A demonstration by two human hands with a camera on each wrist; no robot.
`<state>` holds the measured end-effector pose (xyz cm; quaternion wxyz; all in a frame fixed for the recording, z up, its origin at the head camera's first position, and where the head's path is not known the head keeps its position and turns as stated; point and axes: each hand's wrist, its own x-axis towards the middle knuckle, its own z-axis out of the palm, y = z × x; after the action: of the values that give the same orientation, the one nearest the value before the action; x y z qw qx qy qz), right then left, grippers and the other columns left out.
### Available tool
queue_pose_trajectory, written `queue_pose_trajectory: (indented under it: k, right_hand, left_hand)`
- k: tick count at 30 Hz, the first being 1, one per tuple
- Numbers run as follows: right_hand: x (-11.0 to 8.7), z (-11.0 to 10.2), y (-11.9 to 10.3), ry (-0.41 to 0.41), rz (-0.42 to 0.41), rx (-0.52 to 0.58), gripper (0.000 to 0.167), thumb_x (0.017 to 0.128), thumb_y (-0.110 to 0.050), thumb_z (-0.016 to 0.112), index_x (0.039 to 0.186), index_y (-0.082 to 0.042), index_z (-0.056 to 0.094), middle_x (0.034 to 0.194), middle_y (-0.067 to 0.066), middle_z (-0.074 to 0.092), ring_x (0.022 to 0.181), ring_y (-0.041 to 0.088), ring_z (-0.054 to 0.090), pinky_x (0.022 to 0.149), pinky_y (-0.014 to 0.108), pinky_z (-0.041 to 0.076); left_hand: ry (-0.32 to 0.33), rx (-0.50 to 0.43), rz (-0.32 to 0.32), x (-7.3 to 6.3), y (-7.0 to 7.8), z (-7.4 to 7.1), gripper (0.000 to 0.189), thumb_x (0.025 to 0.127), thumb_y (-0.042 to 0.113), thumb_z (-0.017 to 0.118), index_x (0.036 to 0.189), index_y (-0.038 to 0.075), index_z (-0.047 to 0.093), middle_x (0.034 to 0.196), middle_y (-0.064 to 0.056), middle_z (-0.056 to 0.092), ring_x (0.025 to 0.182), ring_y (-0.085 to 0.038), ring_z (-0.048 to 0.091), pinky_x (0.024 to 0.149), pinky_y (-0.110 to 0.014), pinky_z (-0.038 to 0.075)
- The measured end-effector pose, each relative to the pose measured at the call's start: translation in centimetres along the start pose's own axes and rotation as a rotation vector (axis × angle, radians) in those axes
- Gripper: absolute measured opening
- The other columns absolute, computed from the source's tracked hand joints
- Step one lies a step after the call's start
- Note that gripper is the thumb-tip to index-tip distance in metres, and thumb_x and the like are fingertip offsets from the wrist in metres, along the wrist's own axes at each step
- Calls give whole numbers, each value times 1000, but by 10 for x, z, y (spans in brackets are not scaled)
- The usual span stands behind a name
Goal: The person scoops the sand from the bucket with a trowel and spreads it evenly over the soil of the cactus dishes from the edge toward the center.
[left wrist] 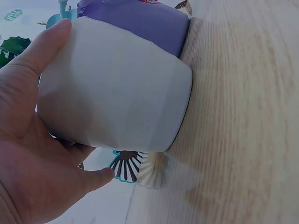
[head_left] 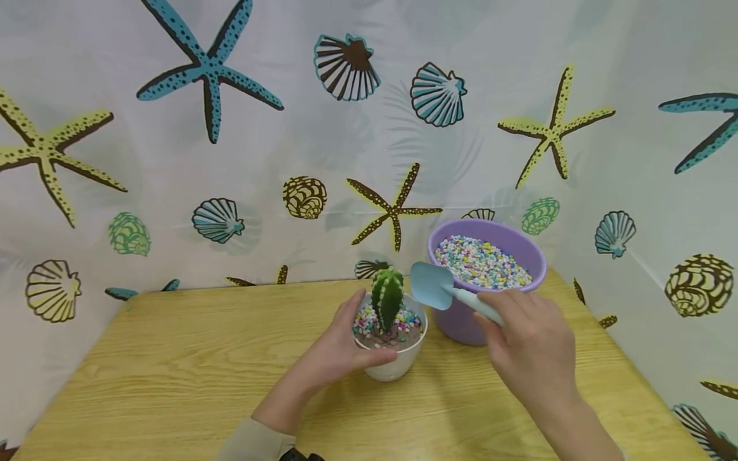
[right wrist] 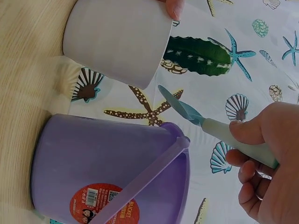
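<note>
A white flowerpot (head_left: 392, 369) stands on the table with a small green cactus (head_left: 387, 298) upright in it. Around the cactus lie brown soil (head_left: 403, 340) and a patch of multicoloured pellets (head_left: 366, 320). My left hand (head_left: 344, 342) grips the pot at its rim, thumb on the near side and fingers round the far left. In my right hand (head_left: 533, 342) is the handle of a light-blue toy trowel (head_left: 431, 285). The trowel's blade hangs between the pot and a purple bucket (right wrist: 107, 158), close to the pot's right rim.
The purple bucket, full of multicoloured pellets (head_left: 484, 262), stands behind and right of the pot; its handle (right wrist: 149, 179) hangs down its side. A wooden table (head_left: 202, 371) carries everything. Cloth (head_left: 259, 147) printed with starfish and shells closes off the back and right.
</note>
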<state>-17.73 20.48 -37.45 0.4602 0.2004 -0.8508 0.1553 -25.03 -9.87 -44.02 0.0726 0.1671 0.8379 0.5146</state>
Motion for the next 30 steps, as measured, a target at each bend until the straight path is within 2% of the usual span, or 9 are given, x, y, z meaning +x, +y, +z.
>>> queue_pose_trajectory:
  k: [4,9,17,24,30]
  right_hand:
    - [1,-5,2,9,26,2,37,82,-6,95,115,-13,81,99,4,81,79,29,72,68,47,55]
    - [5,-13,7,17,69,-7,37,82,-7,95,117,-14,82,99,4,81,77,26,71,63,44,52]
    - [18,-24,17,33,69,-33,38,83,-5,95,118,-9,81,95,9,79,66,22,58,58,41,45]
    - [29,-34,28,9,165,-57,33,87,-9,93,118,-10,81,97,9,80,68,24,61,55,38,42]
    - [36,-43,40,-16,199,-81,29,90,-11,90,117,-8,81,101,13,81,67,27,62,52,37,38]
  left_hand:
    - [4,7,-5,0,0,-1,136,80,41,101,178,13,11,179,-23,20,161,-47,29,128,-66,27]
    - [7,28,17,-1,0,-2,134,79,42,102,177,11,16,176,-24,25,159,-48,33,127,-67,29]
    - [3,37,8,-1,2,-3,131,79,45,101,177,12,20,175,-23,28,157,-47,36,125,-68,32]
    - [-2,42,10,-1,1,-3,128,80,47,101,177,15,21,175,-21,28,156,-46,38,124,-68,35]
    - [-5,42,15,-2,0,-4,126,81,48,100,176,17,22,175,-20,28,155,-46,39,123,-68,36]
